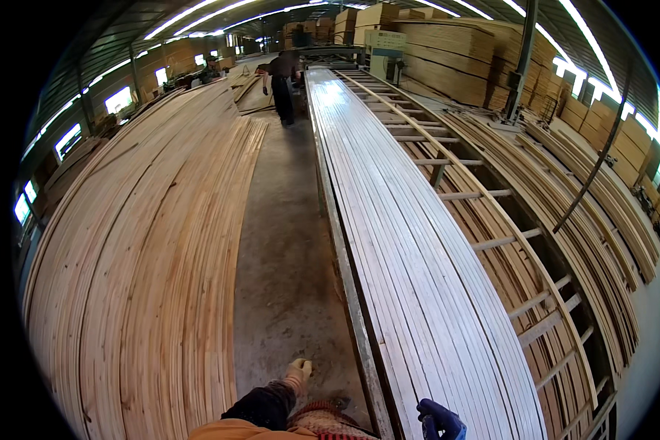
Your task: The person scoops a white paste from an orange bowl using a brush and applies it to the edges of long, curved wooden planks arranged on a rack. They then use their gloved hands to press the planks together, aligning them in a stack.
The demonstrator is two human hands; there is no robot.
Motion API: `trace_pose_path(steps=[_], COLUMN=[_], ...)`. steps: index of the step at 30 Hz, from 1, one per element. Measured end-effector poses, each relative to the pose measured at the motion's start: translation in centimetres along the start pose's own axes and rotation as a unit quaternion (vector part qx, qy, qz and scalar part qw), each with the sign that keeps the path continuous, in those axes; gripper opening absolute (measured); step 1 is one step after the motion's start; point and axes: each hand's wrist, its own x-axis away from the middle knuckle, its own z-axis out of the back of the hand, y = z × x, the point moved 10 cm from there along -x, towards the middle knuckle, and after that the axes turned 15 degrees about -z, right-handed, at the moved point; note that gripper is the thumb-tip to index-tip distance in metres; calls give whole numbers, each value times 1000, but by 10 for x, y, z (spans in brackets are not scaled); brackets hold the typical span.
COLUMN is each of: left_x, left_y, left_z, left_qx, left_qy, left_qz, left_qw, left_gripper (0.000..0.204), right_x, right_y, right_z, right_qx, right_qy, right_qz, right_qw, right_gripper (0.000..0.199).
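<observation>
Your right hand (441, 421) is at the lower edge of the view, over the near part of the white-coated boards (418, 264). Its blue-gloved fingers are curled inward; whether they touch a board or pinch anything, you cannot tell from here. The boards run away ahead of those fingers, side by side along the counter (358, 330), whose metal edge lies to their left. Lying flat and close together probably keeps the long, thin lengths straight and supported, with their pale faces upward.

Your left hand (299, 369) hangs above the floor (279, 242), left of the counter and clear of the coated faces. Its fingers look loosely bent, with nothing visible in them, though how close together they are is too small to tell. The bare strip ahead of them likely serves as walking room; a co-worker (280, 88) stands at its far end.

Left of these fingers, bare wooden boards (154, 242) lie in a broad bed, grain lengthwise, perhaps so each can be reached from the aisle. Right of your right fingers, a ladder-like frame (499, 242) runs alongside the counter, its crosspieces seemingly spaced to carry long stock.
</observation>
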Motion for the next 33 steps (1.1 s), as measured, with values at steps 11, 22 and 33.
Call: trace_pose_path(steps=[11,22,33], left_x=[-113,-113,-58], left_y=[124,396,502], left_z=[16,-4,-107], left_qx=[340,482,482], left_qy=[67,-98,-248], left_qz=[-126,-183,-199], left_qw=[929,852,817], left_gripper=[33,44,22], right_x=[12,44,74], right_y=[37,33,73], right_z=[28,67,86], right_qx=[78,52,31], right_qy=[67,176,243], right_qz=[-49,-42,-186], right_qw=[994,982,951], right_gripper=[28,30,25])
